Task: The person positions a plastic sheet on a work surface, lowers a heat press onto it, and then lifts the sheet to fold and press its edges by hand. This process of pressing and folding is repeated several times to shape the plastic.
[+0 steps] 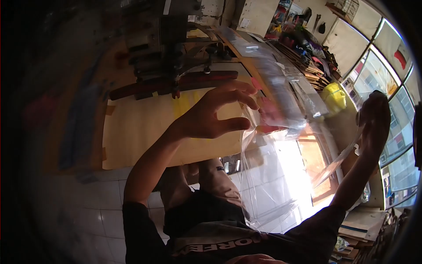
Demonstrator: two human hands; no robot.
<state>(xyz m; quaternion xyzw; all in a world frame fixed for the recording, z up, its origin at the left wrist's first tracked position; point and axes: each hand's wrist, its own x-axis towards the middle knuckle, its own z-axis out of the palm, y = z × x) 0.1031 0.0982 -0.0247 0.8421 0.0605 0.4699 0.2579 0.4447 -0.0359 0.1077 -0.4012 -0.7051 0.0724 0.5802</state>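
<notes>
A thin clear plastic sheet (pixel 268 180) hangs in folds between my two hands, in front of my body. My left hand (pixel 211 110) is over the workbench with its thumb and curled fingers apart. The near edge of the plastic passes by those fingertips and seems to touch them. Raised far out to the right, my right hand (pixel 374 116) is in shadow, its fingers closed on the other end of the plastic. Below my left hand lies a cream-coloured board (pixel 140 136), taped at its edges, with yellow strips across it.
Behind the board stands a dark machine with a red-and-black bar (pixel 206 79). More clear plastic sheets (pixel 272 66) lie on the bench at the back right. A yellow bag (pixel 335 96), stacked boards (pixel 314 72) and windows are on the right.
</notes>
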